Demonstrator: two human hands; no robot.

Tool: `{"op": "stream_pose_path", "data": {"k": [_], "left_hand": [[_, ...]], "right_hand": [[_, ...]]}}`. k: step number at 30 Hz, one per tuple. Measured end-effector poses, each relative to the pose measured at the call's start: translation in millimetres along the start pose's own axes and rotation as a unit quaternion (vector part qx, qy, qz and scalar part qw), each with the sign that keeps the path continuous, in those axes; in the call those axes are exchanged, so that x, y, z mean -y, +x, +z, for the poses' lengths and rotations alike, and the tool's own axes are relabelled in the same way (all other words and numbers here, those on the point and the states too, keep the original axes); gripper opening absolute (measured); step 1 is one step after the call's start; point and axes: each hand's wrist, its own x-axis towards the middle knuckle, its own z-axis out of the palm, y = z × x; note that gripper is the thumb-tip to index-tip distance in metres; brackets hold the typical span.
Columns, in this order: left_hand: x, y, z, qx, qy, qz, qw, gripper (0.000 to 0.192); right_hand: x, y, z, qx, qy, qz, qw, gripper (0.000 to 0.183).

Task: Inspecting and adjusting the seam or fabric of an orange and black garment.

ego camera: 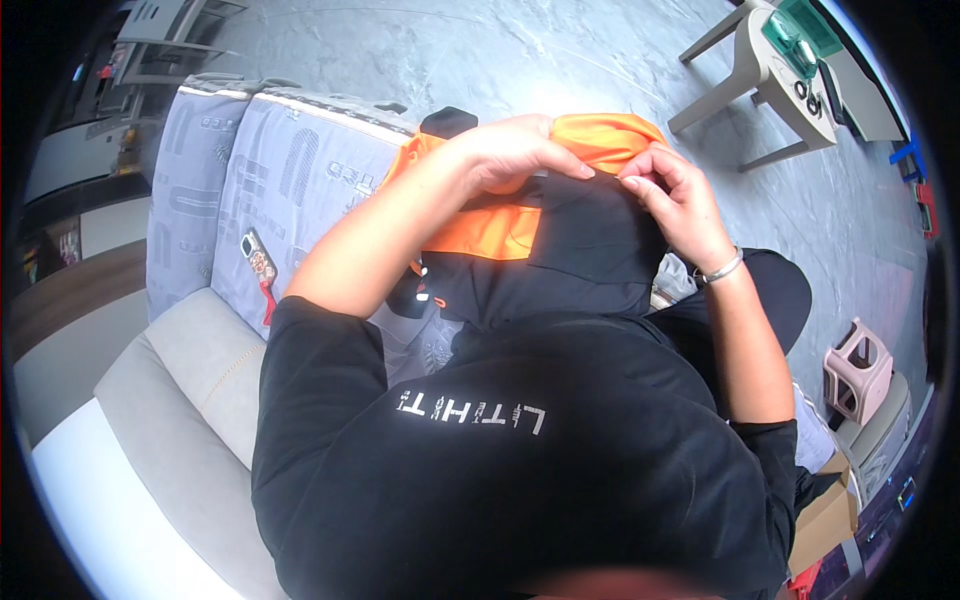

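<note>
An orange and black garment (495, 232) lies across my lap. My left hand (521, 154) grips its orange and black cloth, the thumb pressed on the black part near a seam. On the other side of that spot, my right hand (667, 180) pinches something tiny and thin between thumb and forefinger, right at the cloth's edge; it looks like a needle, but is too small to be certain. A bunched orange part (607, 139) of the garment rises between the two hands. A metal bracelet (721, 268) is around my right wrist.
A patterned grey cover (300, 172) lies over the sofa, with a phone (259, 256) in a decorated case on it. Scissors (808, 99) and a green container (795, 45) are on a pale stool at the upper right. A pink stool (859, 373) and a cardboard box (825, 521) stand at right.
</note>
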Motion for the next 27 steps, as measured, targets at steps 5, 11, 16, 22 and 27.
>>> {"op": "stream_pose_path", "data": {"k": [5, 11, 16, 22, 27], "left_hand": [[-1.3, -0.9, 3.9, 0.012, -0.021, 0.011, 1.000, 0.056], [-9.6, -1.6, 9.1, 0.031, -0.014, 0.024, 0.999, 0.059], [-14.0, -1.2, 14.3, 0.050, -0.031, 0.031, 0.998, 0.060], [-12.8, -0.8, 14.7, 0.037, -0.028, 0.021, 0.999, 0.059], [-12.1, -0.6, 12.8, 0.024, -0.023, 0.013, 0.999, 0.060]], "right_hand": [[-6.4, 0.3, -3.0, 0.010, 0.029, -0.016, 0.999, 0.007], [-8.5, -1.1, -6.4, 0.048, 0.131, 0.024, 0.990, 0.006], [-14.4, -2.2, -7.2, 0.052, 0.155, 0.015, 0.986, 0.006], [-15.8, -1.9, -5.9, 0.050, 0.160, 0.008, 0.986, 0.008], [-14.1, 0.0, -2.7, 0.031, 0.156, 0.028, 0.987, 0.005]]}}
